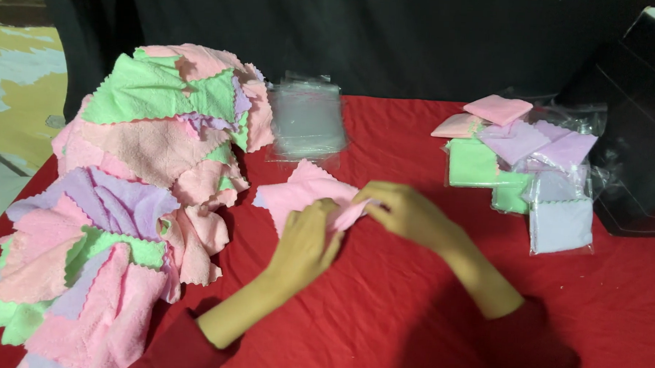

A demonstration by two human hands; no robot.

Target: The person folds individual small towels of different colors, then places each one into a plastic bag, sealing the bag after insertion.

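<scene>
A pink cloth (302, 192) with zigzag edges lies on the red table cover (381, 302), partly folded. My left hand (305, 243) rests on its near edge and pinches the fabric. My right hand (408, 212) grips the cloth's right corner, lifting a fold between the two hands. Both hands meet at the middle of the table.
A big heap of pink, green and purple cloths (131, 192) fills the left side. A stack of clear plastic bags (306, 121) sits at the back. Bagged folded cloths (531, 166) lie at the right, beside a black box (634, 122).
</scene>
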